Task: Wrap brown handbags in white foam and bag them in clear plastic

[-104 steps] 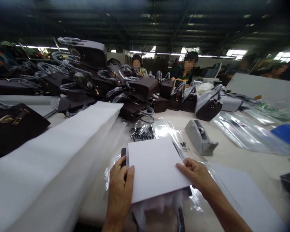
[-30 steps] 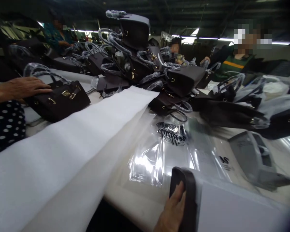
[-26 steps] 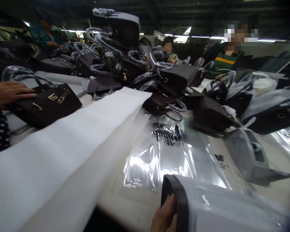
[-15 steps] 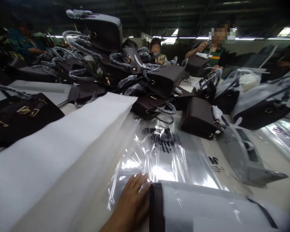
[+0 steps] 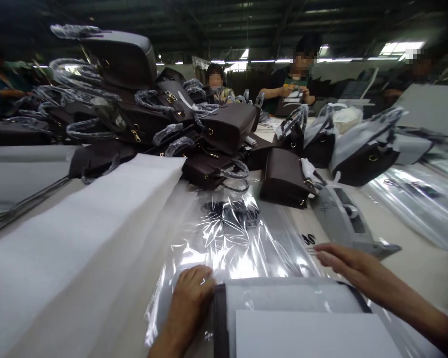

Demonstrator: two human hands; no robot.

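A dark bag wrapped in white sheet [image 5: 283, 303] lies at the near table edge, half inside a clear plastic bag [image 5: 227, 238] with black print. My left hand [image 5: 190, 298] rests curled on the plastic at the bag's left end, fingers bent down against it. My right hand [image 5: 343, 261] reaches in from the right with fingers stretched out flat over the plastic's right edge, just in front of a grey tape dispenser [image 5: 343, 219]. A white card [image 5: 313, 335] lies on top of the wrapped bag.
A long strip of white foam sheet [image 5: 78, 238] runs along the left. A heap of dark handbags [image 5: 153, 119] with wrapped handles fills the back. More wrapped bags [image 5: 366, 149] and clear plastic bags [image 5: 414, 199] lie on the right. Other people sit behind the table.
The view swung right and down. My right hand came into sight over the plastic. My left hand's fingers curled in at the bag's end. The other person's hand at far left left the view.
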